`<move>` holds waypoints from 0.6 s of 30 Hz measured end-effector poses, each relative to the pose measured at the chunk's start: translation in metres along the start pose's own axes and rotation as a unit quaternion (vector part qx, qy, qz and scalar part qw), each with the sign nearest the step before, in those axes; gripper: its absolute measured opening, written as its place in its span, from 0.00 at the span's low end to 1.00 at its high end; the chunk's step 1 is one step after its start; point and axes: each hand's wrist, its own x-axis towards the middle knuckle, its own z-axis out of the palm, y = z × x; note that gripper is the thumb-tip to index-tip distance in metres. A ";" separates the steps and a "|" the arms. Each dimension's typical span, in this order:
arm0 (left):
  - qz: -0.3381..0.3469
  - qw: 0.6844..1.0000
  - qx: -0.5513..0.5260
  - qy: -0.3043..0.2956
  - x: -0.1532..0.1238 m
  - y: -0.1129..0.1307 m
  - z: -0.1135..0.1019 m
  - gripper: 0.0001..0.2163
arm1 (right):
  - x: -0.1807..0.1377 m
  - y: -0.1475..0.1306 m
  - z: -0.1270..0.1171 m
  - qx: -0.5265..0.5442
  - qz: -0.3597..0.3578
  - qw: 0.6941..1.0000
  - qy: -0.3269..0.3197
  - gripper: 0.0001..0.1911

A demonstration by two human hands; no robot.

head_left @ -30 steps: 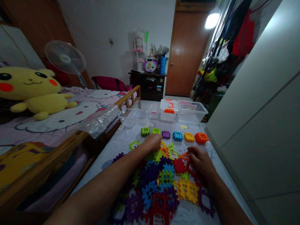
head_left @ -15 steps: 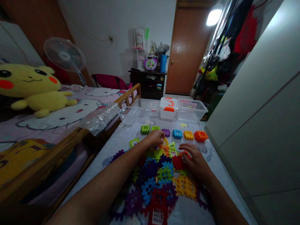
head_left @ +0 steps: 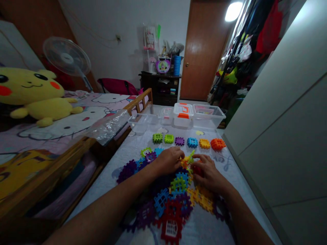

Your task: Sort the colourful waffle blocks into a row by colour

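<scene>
Red plastic blocks lie nearest, in a mixed heap. The left hand curls over it; I cannot tell if its grip holds a block. The right hand has a half-wide grip. Pale cloth leaves room along the right edge. Farther: six small blocks in a row, clear boxes, a brown door.

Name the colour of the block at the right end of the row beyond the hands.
Orange; that end block shows best in the head view.
</scene>
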 end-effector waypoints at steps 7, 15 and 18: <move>0.043 0.997 0.054 -0.014 -0.011 0.010 0.007 0.08 | 0.002 0.010 -0.001 -0.014 0.011 0.999 0.051 0.06; -0.047 0.993 -0.038 0.097 -0.057 -0.029 -0.020 0.08 | 0.007 0.007 0.010 0.012 -0.014 0.992 0.127 0.16; -0.132 0.980 -0.048 0.140 -0.079 -0.060 -0.025 0.09 | 0.009 0.002 0.016 0.005 -0.047 0.995 0.093 0.24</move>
